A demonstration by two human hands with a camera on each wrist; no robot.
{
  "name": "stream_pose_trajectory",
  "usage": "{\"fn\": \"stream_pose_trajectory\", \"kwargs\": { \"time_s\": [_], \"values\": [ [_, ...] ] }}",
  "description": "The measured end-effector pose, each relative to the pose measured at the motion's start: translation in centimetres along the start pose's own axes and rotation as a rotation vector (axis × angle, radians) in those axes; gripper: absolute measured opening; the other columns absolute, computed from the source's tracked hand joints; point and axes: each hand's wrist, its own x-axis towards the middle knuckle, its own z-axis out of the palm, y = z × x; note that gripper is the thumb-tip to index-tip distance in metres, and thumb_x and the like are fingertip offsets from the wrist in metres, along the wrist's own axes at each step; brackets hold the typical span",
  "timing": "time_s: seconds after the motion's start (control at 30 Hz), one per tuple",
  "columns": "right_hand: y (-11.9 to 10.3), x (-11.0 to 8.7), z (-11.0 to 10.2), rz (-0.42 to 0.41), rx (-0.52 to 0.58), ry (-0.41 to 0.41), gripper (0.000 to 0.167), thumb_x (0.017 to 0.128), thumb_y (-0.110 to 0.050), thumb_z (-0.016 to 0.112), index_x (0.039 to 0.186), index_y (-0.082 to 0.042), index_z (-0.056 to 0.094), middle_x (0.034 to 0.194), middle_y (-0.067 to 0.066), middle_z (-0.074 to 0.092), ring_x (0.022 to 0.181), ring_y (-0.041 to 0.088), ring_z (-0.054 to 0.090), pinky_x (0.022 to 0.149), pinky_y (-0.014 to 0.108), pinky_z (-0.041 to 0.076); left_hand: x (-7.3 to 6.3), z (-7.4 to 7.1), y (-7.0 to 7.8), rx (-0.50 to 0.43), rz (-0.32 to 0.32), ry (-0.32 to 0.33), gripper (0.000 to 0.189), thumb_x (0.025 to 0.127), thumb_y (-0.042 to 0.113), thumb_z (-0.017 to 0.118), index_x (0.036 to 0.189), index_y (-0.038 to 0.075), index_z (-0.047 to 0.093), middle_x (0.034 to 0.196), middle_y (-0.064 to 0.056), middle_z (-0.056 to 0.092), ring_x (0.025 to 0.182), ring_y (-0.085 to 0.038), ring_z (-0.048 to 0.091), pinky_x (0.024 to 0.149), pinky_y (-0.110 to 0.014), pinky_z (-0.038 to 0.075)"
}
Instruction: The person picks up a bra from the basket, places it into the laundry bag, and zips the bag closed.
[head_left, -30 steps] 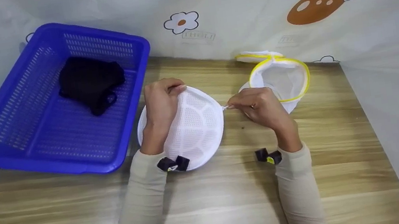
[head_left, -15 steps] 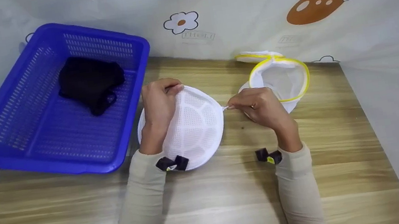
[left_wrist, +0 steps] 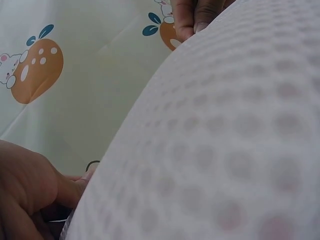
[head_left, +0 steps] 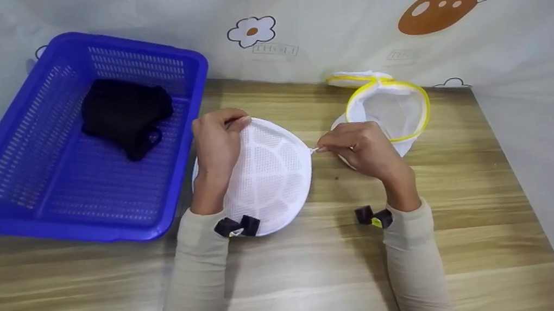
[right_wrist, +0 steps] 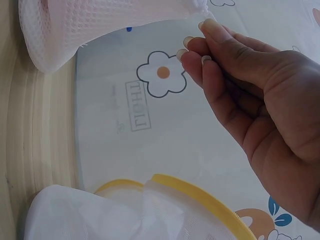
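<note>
A rounded white mesh laundry bag (head_left: 280, 177) lies in front of me on the wood-grain table. My left hand (head_left: 218, 145) pinches its upper rim between thumb and fingers, the forearm crossing over the bag's left part. At the bag's right edge my right hand (head_left: 364, 148) pinches a small white tab, shown close up in the right wrist view. Dotted mesh (left_wrist: 215, 135) fills much of the left wrist view. Just behind the right hand stands a second white mesh bag with yellow trim (head_left: 426, 106), its round lid folded back and its mouth uncovered.
A blue plastic basket (head_left: 156, 231) stands at the left, its right side close to my left hand. Inside it is a crumpled black garment (head_left: 125, 112) with a thin loop. A printed cloth wall (head_left: 320, 6) borders the table's back and right.
My left hand has shifted slightly to the left with the bag's rim, and a little more of the bag's face shows. The right hand stays nearly still, pinching the tab.
</note>
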Motion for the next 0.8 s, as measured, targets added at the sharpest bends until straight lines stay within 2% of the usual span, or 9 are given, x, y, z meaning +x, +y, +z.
{"fn": "stream_pose_trajectory", "kwargs": {
  "time_s": [0.23, 0.43, 0.67, 0.8],
  "values": [
    [0.0, -0.03, 0.01, -0.001, -0.01, -0.001, 0.007, 0.08, -0.003, 0.075, 0.082, -0.01, 0.076, 0.075, -0.003, 0.068, 0.067, 0.01, 0.061, 0.064, 0.026, 0.048, -0.04, -0.1, 0.09, 0.011, -0.036, -0.017, 0.003, 0.079, 0.008, 0.076, 0.081, 0.008, 0.078, 0.083, -0.004, 0.072, 0.078, -0.019, 0.066, 0.075, -0.032, 0.05],
    [-0.02, -0.02, -0.12, 0.001, 0.016, 0.005, 0.007, 0.079, -0.003, 0.075, 0.082, -0.01, 0.075, 0.073, 0.0, 0.067, 0.065, 0.009, 0.059, 0.063, 0.022, 0.045, 0.03, 0.02, 0.05, -0.001, -0.035, 0.009, 0.003, 0.078, 0.005, 0.076, 0.08, 0.007, 0.078, 0.081, -0.004, 0.072, 0.075, -0.019, 0.066, 0.072, -0.032, 0.05],
    [0.04, -0.02, -0.16, 0.004, 0.016, 0.0, 0.005, 0.08, -0.003, 0.075, 0.081, -0.008, 0.075, 0.074, 0.001, 0.069, 0.067, 0.01, 0.062, 0.063, 0.025, 0.047, 0.07, -0.18, 0.04, 0.009, -0.064, 0.034, 0.003, 0.079, 0.003, 0.074, 0.08, 0.005, 0.077, 0.081, -0.005, 0.072, 0.076, -0.02, 0.066, 0.074, -0.032, 0.049],
    [0.13, -0.03, -0.06, 0.011, 0.001, 0.009, 0.005, 0.081, -0.005, 0.074, 0.082, -0.009, 0.076, 0.074, 0.0, 0.069, 0.068, 0.01, 0.062, 0.064, 0.027, 0.049, 0.12, -0.16, 0.1, 0.041, -0.077, 0.006, 0.004, 0.081, 0.003, 0.072, 0.08, 0.003, 0.076, 0.081, -0.007, 0.071, 0.077, -0.022, 0.065, 0.073, -0.034, 0.049]
  ]
}}
